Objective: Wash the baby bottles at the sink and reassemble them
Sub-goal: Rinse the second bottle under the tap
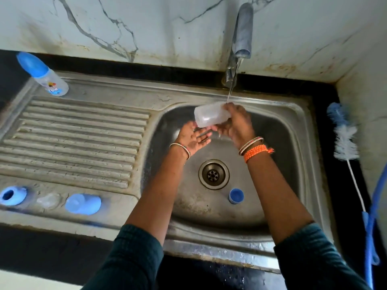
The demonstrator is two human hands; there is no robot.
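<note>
Nearest us, a clear teat [48, 200] on the sink rim blurs almost away. Over the basin our right hand [236, 124] keeps a closed grip on the translucent bottle [210, 116], lying sideways under the tap's stream [232, 84], neck hidden; our left hand [193, 138] lies open-palmed beneath.

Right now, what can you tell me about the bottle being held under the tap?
The bottle is a clear, frosted-looking plastic body with no cap or teat on it. It lies tilted, nearly on its side, above the sink basin. The right hand grips one end, where the thin stream from the tap lands. The left hand, fingers spread, sits just below its other end; contact there is unclear.
</note>
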